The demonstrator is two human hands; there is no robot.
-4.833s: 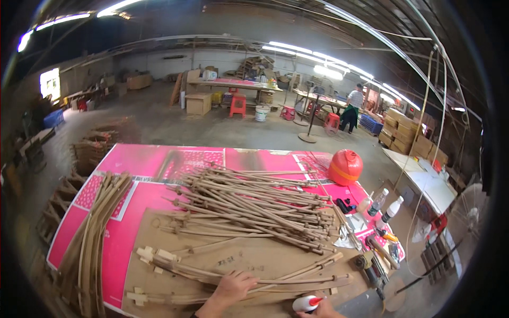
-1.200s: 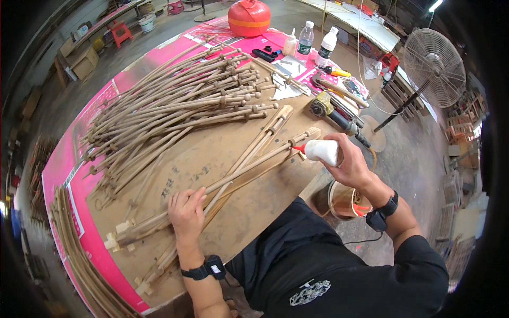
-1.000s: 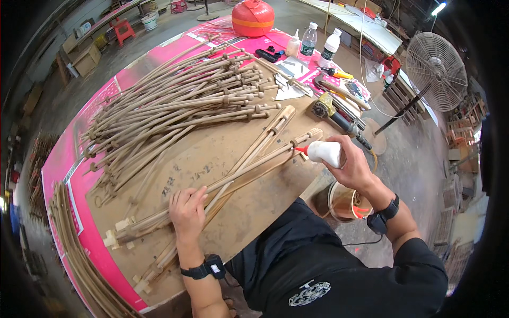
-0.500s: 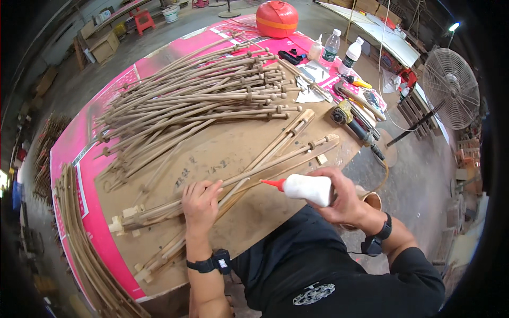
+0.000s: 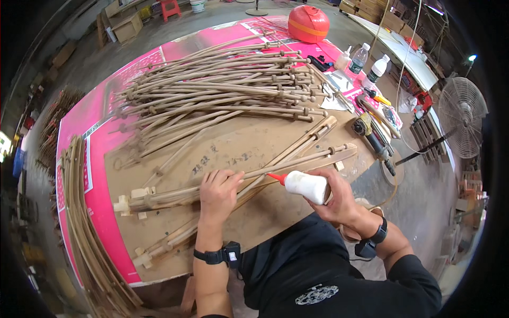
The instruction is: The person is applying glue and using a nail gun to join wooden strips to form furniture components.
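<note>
My left hand (image 5: 218,192) presses flat on a long curved wooden piece (image 5: 249,175) that lies across a brown cardboard sheet (image 5: 222,153). My right hand (image 5: 334,199) grips a white glue bottle (image 5: 306,186), and its red nozzle points left, close to the wooden piece near my left fingers. A second curved wooden piece (image 5: 175,241) lies closer to me, with small blocks at its end. A large pile of thin wooden sticks (image 5: 222,93) covers the far half of the table.
An orange round container (image 5: 308,24), two plastic bottles (image 5: 368,61) and a power tool (image 5: 371,135) sit at the table's right end. Long bent strips (image 5: 85,228) hang along the pink table's left edge. A standing fan (image 5: 461,124) is at the right.
My right hand has carried the glue bottle from the wooden pieces' right ends leftward to beside my left hand. The view has tilted down onto the table.
</note>
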